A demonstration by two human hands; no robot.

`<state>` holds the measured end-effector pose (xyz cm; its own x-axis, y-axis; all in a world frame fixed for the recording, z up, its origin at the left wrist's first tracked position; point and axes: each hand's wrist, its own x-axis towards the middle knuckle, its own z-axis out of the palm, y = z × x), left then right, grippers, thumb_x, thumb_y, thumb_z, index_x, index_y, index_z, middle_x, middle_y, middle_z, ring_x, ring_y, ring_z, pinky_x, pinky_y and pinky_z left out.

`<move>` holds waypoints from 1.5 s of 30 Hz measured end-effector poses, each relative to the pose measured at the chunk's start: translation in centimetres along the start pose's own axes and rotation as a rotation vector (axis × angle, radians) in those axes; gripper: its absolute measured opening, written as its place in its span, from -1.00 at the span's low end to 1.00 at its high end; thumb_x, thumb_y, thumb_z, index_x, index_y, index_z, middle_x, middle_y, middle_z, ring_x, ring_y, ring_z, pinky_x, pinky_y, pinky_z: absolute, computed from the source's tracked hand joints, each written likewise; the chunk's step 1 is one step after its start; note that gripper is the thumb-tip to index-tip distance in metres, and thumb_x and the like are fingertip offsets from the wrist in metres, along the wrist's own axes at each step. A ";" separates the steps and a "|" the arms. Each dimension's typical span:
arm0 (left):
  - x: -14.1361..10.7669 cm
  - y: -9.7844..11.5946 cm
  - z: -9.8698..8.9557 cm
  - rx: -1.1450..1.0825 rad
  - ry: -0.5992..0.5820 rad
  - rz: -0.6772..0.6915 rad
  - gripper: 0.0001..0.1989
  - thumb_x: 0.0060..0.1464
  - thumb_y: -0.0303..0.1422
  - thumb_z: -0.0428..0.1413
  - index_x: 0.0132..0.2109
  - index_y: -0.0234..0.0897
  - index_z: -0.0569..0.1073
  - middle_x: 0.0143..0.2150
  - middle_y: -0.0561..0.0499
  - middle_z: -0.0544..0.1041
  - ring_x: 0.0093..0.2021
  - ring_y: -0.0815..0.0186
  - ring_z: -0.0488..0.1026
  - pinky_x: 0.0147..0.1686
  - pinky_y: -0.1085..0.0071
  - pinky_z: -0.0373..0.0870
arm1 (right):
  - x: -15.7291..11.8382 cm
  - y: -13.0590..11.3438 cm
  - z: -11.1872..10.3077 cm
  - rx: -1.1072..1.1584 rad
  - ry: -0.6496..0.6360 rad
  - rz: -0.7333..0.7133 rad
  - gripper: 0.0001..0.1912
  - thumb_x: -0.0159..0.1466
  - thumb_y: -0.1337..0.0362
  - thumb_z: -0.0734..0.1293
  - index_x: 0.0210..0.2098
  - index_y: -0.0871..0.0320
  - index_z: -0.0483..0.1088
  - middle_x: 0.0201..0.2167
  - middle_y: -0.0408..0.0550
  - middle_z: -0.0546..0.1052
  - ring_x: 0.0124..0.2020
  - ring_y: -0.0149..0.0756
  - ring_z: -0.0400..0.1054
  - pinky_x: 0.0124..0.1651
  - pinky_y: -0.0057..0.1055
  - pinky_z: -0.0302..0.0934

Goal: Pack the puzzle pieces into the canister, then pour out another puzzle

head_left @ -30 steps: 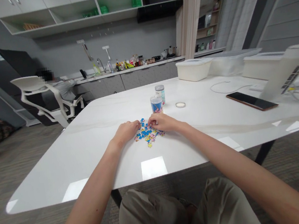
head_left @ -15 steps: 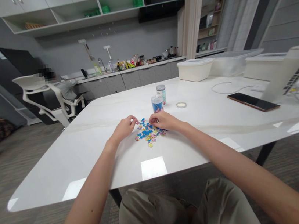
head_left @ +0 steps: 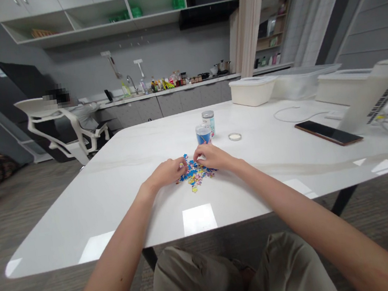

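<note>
A small heap of jigsaw puzzle pieces (head_left: pixel 195 178), mostly blue with yellow and pink, lies loose on the white table (head_left: pixel 114 195). At the heap's left side is my left hand (head_left: pixel 169 172), fingers curled in a pinch with a bit of coloured puzzle piece showing between them. My right hand (head_left: pixel 213 156) rests over the heap's upper right, thumb and fingers bent together; whatever they grip is hidden. Just behind it stands a clear-topped blue container (head_left: pixel 203 133). A can with a grey lid (head_left: pixel 207 114) is close behind that, and a round lid (head_left: pixel 235 137) lies to the right.
On the right are a phone (head_left: pixel 328 132), a large white bottle (head_left: pixel 371 96), a cable, a white bin (head_left: pixel 253 92) and a clear bin (head_left: pixel 302 83). Someone sits in a white chair (head_left: pixel 54 126) at the far left, near the kitchen counter (head_left: pixel 180 100).
My left hand has moved right and slightly down, onto the left side of the puzzle heap. My right hand has hardly moved.
</note>
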<state>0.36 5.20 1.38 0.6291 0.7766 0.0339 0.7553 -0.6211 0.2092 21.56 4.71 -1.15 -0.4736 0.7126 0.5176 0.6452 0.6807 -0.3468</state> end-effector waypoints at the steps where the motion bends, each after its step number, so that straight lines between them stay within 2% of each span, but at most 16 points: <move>1: 0.0 0.1 0.0 0.036 -0.013 0.013 -0.73 0.20 -0.22 -0.08 -0.12 -0.21 0.44 -0.58 0.08 0.48 -0.49 0.29 0.43 -0.39 0.44 0.23 | 0.0 -0.1 -0.1 -0.003 0.028 -0.018 -0.81 0.09 0.54 0.29 -0.38 0.21 0.49 -0.37 -0.04 0.53 -0.29 -0.30 0.38 -0.15 -0.39 0.22; 6: -0.2 0.4 -0.1 0.117 -0.048 0.044 -0.71 0.24 -0.18 -0.09 -0.06 -0.19 0.41 -0.50 0.05 0.52 -0.44 0.25 0.47 -0.38 0.42 0.25 | 0.4 -0.8 -1.0 0.018 0.260 -0.029 -0.81 0.14 0.52 0.24 -0.40 0.16 0.44 -0.40 -0.07 0.50 -0.29 -0.29 0.37 -0.13 -0.37 0.23; 9: -0.2 0.6 -0.1 0.144 -0.053 0.048 -0.71 0.25 -0.18 -0.10 -0.05 -0.19 0.40 -0.49 0.04 0.52 -0.43 0.23 0.47 -0.36 0.40 0.27 | 0.5 -0.9 -1.8 0.015 0.403 0.026 -0.82 0.12 0.51 0.23 -0.41 0.16 0.41 -0.40 -0.07 0.50 -0.31 -0.28 0.36 -0.16 -0.36 0.24; 11: -0.3 0.6 -0.2 0.153 -0.052 0.052 -0.70 0.25 -0.18 -0.10 -0.03 -0.19 0.40 -0.50 0.03 0.51 -0.42 0.22 0.48 -0.35 0.39 0.28 | 0.5 -0.8 -2.1 0.017 0.441 0.078 -0.82 0.09 0.52 0.23 -0.42 0.16 0.40 -0.40 -0.07 0.49 -0.35 -0.30 0.35 -0.21 -0.38 0.24; 14: -0.3 0.5 -0.2 0.148 -0.040 0.062 -0.70 0.25 -0.20 -0.10 -0.02 -0.20 0.40 -0.52 0.04 0.50 -0.44 0.24 0.47 -0.34 0.39 0.29 | 0.3 -0.9 -2.2 0.040 0.334 0.102 -0.81 0.09 0.53 0.23 -0.38 0.19 0.42 -0.42 -0.09 0.48 -0.42 -0.36 0.33 -0.28 -0.42 0.22; 20: -0.3 0.6 -0.2 0.138 -0.039 0.070 -0.73 0.24 -0.23 -0.09 -0.03 -0.19 0.40 -0.50 0.05 0.50 -0.47 0.27 0.46 -0.37 0.42 0.28 | -0.5 -1.1 -1.8 -0.042 -0.159 0.021 -0.81 0.08 0.40 0.38 -0.27 0.20 0.51 -0.39 -0.08 0.45 -0.38 -0.36 0.30 -0.27 -0.42 0.18; 22: -0.3 0.7 -0.2 0.149 -0.039 0.071 -0.72 0.25 -0.22 -0.10 -0.03 -0.19 0.40 -0.50 0.04 0.50 -0.47 0.26 0.46 -0.38 0.41 0.28 | -0.7 -0.9 -1.6 -0.044 -0.231 0.044 -0.83 0.08 0.40 0.40 -0.30 0.20 0.51 -0.36 -0.07 0.45 -0.37 -0.37 0.30 -0.27 -0.43 0.17; 25: -0.4 0.8 -0.2 0.169 -0.036 0.079 -0.72 0.25 -0.21 -0.11 -0.03 -0.19 0.39 -0.51 0.03 0.48 -0.47 0.25 0.46 -0.39 0.40 0.27 | -0.6 -0.8 -1.4 0.018 -0.231 0.067 -0.87 0.05 0.47 0.38 -0.38 0.21 0.47 -0.41 -0.11 0.44 -0.40 -0.41 0.28 -0.31 -0.46 0.16; 27: -0.4 0.7 -0.1 0.171 -0.034 0.085 -0.72 0.25 -0.22 -0.11 -0.03 -0.19 0.39 -0.52 0.04 0.47 -0.49 0.26 0.45 -0.40 0.41 0.26 | -0.4 -1.0 -1.4 0.085 -0.183 0.070 -0.89 0.04 0.50 0.36 -0.43 0.21 0.43 -0.48 -0.15 0.43 -0.44 -0.43 0.27 -0.35 -0.48 0.15; 29: -0.4 0.7 -0.1 0.165 -0.031 0.093 -0.73 0.25 -0.23 -0.10 -0.04 -0.18 0.40 -0.54 0.06 0.45 -0.50 0.27 0.44 -0.41 0.41 0.25 | -0.1 -1.3 -1.6 0.158 -0.060 0.085 -0.93 0.08 0.47 0.36 -0.44 0.20 0.42 -0.50 -0.16 0.44 -0.47 -0.44 0.27 -0.36 -0.47 0.16; 31: -0.3 0.6 -0.2 0.159 -0.025 0.099 -0.73 0.24 -0.23 -0.10 -0.03 -0.19 0.40 -0.54 0.05 0.45 -0.50 0.26 0.44 -0.41 0.41 0.25 | 0.3 -1.5 -2.0 0.196 0.166 0.110 -0.99 0.14 0.38 0.36 -0.41 0.19 0.44 -0.46 -0.12 0.49 -0.45 -0.40 0.31 -0.34 -0.44 0.20; 33: -0.3 0.6 -0.2 0.150 -0.023 0.103 -0.73 0.24 -0.24 -0.10 -0.03 -0.20 0.39 -0.54 0.04 0.46 -0.48 0.25 0.45 -0.40 0.40 0.26 | 0.7 -1.3 -2.5 0.198 0.421 0.136 -0.92 0.19 0.32 0.33 -0.37 0.17 0.46 -0.36 -0.05 0.54 -0.35 -0.33 0.38 -0.28 -0.40 0.24; 35: -0.3 0.6 -0.1 0.138 -0.029 0.103 -0.73 0.25 -0.24 -0.10 -0.03 -0.21 0.39 -0.55 0.04 0.46 -0.49 0.25 0.45 -0.39 0.40 0.27 | 1.1 -0.8 -3.0 0.188 0.603 0.181 -0.86 0.23 0.29 0.28 -0.32 0.16 0.49 -0.28 -0.01 0.56 -0.26 -0.26 0.42 -0.24 -0.37 0.27; 37: -0.3 0.6 -0.1 0.124 -0.039 0.102 -0.72 0.25 -0.23 -0.10 -0.03 -0.22 0.39 -0.55 0.03 0.46 -0.50 0.25 0.45 -0.39 0.40 0.27 | 1.5 -0.2 -3.2 0.170 0.688 0.253 -0.82 0.25 0.26 0.26 -0.27 0.15 0.50 -0.26 0.00 0.58 -0.24 -0.23 0.44 -0.21 -0.33 0.29; 40: -0.2 0.8 -0.1 0.121 -0.052 0.090 -0.70 0.26 -0.22 -0.12 -0.02 -0.22 0.39 -0.54 0.03 0.47 -0.49 0.26 0.45 -0.39 0.40 0.27 | 1.9 0.7 -3.4 0.126 0.744 0.356 -0.81 0.24 0.22 0.28 -0.26 0.14 0.50 -0.32 -0.01 0.60 -0.28 -0.21 0.45 -0.13 -0.27 0.29; 45: -0.1 0.7 0.1 0.174 -0.036 0.085 -0.67 0.26 -0.19 -0.13 0.00 -0.20 0.40 -0.45 -0.04 0.52 -0.39 0.19 0.48 -0.35 0.37 0.30 | 2.1 0.9 -3.5 0.045 0.814 0.365 -0.83 0.26 0.23 0.29 -0.26 0.14 0.51 -0.31 0.00 0.55 -0.26 -0.21 0.42 -0.04 -0.23 0.25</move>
<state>0.83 4.65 1.44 0.6959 0.7181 0.0091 0.7174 -0.6957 0.0352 23.28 6.27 2.40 0.3401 0.5565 0.7580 0.6406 0.4530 -0.6200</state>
